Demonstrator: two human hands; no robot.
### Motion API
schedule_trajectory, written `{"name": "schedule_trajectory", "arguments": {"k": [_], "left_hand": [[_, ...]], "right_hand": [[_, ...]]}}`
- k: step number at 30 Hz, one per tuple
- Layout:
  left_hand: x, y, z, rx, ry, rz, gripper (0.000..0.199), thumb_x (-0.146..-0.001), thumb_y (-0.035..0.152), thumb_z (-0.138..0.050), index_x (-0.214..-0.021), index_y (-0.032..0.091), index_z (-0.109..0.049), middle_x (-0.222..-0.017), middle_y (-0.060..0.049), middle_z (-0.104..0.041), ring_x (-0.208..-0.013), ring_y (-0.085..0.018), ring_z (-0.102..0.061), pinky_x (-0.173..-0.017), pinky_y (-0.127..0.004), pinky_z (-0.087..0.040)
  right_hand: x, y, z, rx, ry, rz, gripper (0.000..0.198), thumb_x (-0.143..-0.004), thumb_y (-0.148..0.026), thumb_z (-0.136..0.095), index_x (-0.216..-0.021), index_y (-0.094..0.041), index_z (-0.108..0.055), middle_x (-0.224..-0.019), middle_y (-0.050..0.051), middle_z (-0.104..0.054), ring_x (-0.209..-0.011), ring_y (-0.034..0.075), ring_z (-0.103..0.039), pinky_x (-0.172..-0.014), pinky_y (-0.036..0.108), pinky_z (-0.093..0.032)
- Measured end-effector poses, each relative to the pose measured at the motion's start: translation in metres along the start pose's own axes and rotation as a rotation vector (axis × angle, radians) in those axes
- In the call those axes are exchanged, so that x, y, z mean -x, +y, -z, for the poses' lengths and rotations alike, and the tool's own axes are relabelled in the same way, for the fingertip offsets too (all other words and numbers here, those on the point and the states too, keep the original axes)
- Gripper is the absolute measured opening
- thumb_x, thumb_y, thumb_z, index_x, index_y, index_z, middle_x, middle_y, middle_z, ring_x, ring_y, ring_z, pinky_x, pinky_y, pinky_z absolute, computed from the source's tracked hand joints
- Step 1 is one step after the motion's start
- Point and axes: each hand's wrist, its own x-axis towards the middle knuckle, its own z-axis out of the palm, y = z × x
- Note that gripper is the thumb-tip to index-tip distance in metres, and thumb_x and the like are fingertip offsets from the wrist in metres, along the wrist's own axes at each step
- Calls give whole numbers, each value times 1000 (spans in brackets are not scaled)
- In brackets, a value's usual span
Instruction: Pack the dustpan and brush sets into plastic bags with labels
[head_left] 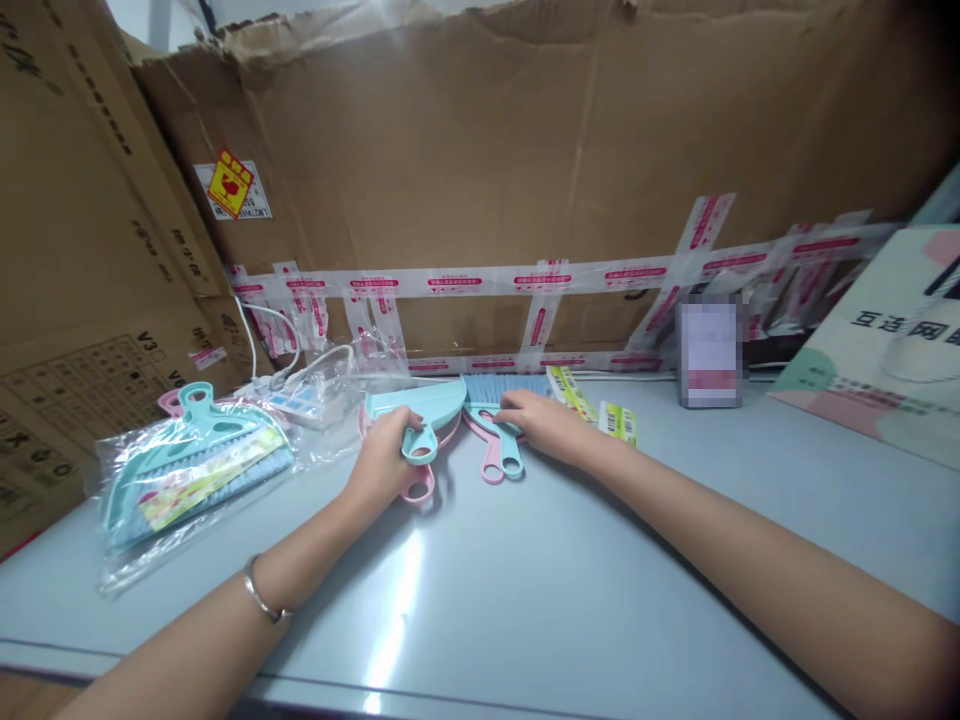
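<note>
My left hand [382,450] is closed on the handle of a teal dustpan [439,399], its thumb lying on top. Under it is a pink dustpan [418,487], whose looped handle and rim stick out. To the right, a teal hand brush [512,462] with blue bristles lies partly over a pink hand brush [491,468]. My right hand [547,425] holds the teal brush near the base of its handle, fingers bent over it. Yellow-green labels [571,395] lie just beyond that hand.
A plastic-wrapped dustpan and brush set [202,470] lies at left. Behind it are a power strip [296,405] and white cables. A large cardboard box [465,180] lines the back. A phone-like device [710,352] and a printed board [885,340] stand at right on the grey table [480,600].
</note>
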Motion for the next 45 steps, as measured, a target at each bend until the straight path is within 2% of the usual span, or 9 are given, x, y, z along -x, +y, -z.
{"name": "schedule_trajectory", "arguments": {"k": [15, 22, 30, 33, 35, 37, 40, 43, 45], "left_hand": [[-3, -3, -1, -28, 51, -49, 14, -67, 16, -56, -77, 21, -47, -93, -5, -63, -87, -23, -57, -76, -36, -43], [-6, 0, 8, 11, 169, -159, 12, -74, 25, -60, -77, 21, -49, -92, -6, -63, -92, -22, -58, -81, -36, -43], [-16, 3, 29, 308, 527, -307, 20, -71, 24, -66, -84, 19, -51, -91, -5, -63, -104, -22, -58, -94, -39, -41], [-17, 7, 32, 519, 610, -344, 21, -71, 20, -65, -88, 19, -52, -92, -4, -63, -102, -20, -58, -95, -39, -40], [-17, 10, 35, 724, 630, -305, 23, -71, 19, -63, -92, 20, -53, -93, -3, -65, -98, -20, -60, -92, -36, -43], [-17, 12, 38, 951, 594, -200, 27, -70, 20, -59, -96, 20, -53, -89, -2, -66, -90, -19, -62, -82, -33, -47], [-15, 20, 43, 1203, 415, 54, 35, -73, 22, -52, -107, 20, -52, -88, -2, -69, -78, -18, -63, -70, -31, -50], [-11, 31, 45, 1336, 157, 283, 38, -81, 27, -48, -118, 20, -49, -97, -4, -69, -80, -19, -65, -73, -35, -52], [-8, 38, 44, 1373, -23, 353, 41, -85, 33, -48, -123, 20, -47, -106, -6, -68, -88, -21, -65, -78, -37, -52]], "right_hand": [[0, -1, 1, -112, 14, -4, 35, -73, -3, -55, -102, -19, -67, -93, 9, -58, -81, 18, -57, -69, 28, -45], [8, -3, 14, -214, 186, -78, 33, -79, -5, -44, -101, -18, -65, -101, 9, -64, -91, 20, -60, -76, 31, -47], [39, -14, 35, -405, 510, -193, 23, -80, -14, -41, -84, -20, -62, -89, 5, -66, -84, 19, -62, -77, 34, -48], [45, -21, 37, -541, 590, -318, 20, -81, -19, -43, -82, -22, -63, -86, 4, -67, -82, 19, -63, -74, 33, -50], [46, -26, 37, -576, 605, -356, 19, -82, -22, -44, -82, -23, -63, -86, 4, -67, -82, 19, -63, -75, 34, -50], [45, -31, 36, -578, 618, -354, 18, -83, -24, -45, -82, -23, -63, -84, 3, -67, -82, 19, -63, -77, 34, -50], [43, -38, 33, -615, 617, -358, 18, -85, -26, -46, -86, -23, -63, -86, 4, -67, -83, 18, -63, -76, 33, -50], [43, -45, 31, -698, 610, -351, 18, -86, -29, -46, -92, -23, -62, -87, 4, -66, -81, 17, -64, -75, 33, -51], [45, -52, 31, -744, 578, -321, 19, -88, -31, -46, -97, -24, -60, -90, 4, -65, -83, 18, -63, -77, 33, -50]]}}
